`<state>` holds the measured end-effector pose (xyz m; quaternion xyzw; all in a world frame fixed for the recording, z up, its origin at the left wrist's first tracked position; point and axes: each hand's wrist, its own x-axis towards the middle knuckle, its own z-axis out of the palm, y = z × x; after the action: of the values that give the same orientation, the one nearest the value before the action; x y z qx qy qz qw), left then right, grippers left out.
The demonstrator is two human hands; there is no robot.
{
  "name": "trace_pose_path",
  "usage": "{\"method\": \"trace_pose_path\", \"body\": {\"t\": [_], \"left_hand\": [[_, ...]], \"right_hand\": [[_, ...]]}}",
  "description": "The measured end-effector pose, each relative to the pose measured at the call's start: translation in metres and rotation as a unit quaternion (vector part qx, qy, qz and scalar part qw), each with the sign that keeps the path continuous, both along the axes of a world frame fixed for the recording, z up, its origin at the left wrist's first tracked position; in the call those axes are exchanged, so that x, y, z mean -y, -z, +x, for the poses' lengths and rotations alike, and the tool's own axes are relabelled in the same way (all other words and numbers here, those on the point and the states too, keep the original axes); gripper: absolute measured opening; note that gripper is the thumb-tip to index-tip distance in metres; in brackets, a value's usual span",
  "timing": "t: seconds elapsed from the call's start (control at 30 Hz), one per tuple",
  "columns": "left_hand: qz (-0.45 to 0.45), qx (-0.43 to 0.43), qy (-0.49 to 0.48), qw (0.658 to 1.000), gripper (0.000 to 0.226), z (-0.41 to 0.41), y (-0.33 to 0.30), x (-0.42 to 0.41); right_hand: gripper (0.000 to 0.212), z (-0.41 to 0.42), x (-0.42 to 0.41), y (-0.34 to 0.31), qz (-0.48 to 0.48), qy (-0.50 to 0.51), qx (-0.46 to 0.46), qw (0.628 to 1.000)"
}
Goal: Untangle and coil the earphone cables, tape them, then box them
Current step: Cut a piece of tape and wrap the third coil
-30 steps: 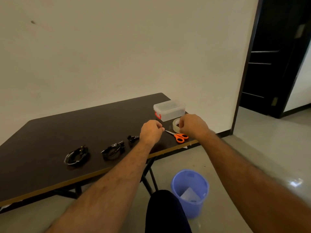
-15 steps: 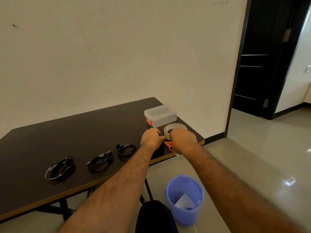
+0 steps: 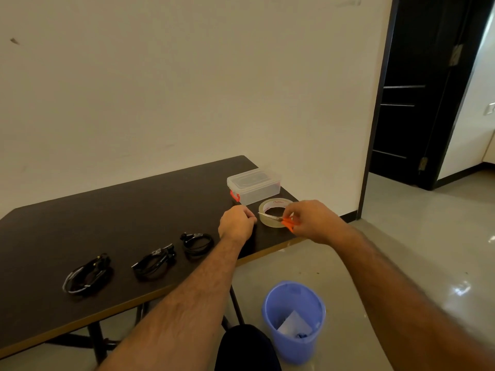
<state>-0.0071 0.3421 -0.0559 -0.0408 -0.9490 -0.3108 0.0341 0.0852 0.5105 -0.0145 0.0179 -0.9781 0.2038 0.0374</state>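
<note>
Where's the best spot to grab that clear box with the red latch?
Take the clear box across its two long walls, coming down from above. The lid is on and flat, the red latch sits on the near-left end, and the tape roll crowds its near side.

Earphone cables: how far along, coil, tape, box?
Coiling looks done: three cable bundles lie on the table. Whether any is taped is unclear. Taping in hand: right hand holds the orange scissors at the tape roll; left hand seems to pinch the tape end. Boxing remains: box closed.
</note>
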Motion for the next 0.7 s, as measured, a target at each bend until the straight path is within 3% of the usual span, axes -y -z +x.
{"method": "trace_pose_path", "body": {"t": [0.2, 0.37, 0.7], "left_hand": [[-0.001, -0.009, 0.001, 1.000, 0.008, 0.003, 0.003, 0.000], [-0.008, -0.007, -0.010, 1.000, 0.009, 0.005, 0.003, -0.002], [-0.031, 0.013, -0.021, 0.999, 0.011, 0.004, -0.001, -0.003]], "right_hand": [[0.027, -0.014, 0.003, 0.005, -0.090, 0.053, -0.064, 0.992], [0.054, -0.029, 0.017, 0.011, -0.075, 0.073, -0.045, 0.993], [0.044, -0.037, 0.014, 0.010, 0.022, 0.057, -0.013, 0.998]]}}
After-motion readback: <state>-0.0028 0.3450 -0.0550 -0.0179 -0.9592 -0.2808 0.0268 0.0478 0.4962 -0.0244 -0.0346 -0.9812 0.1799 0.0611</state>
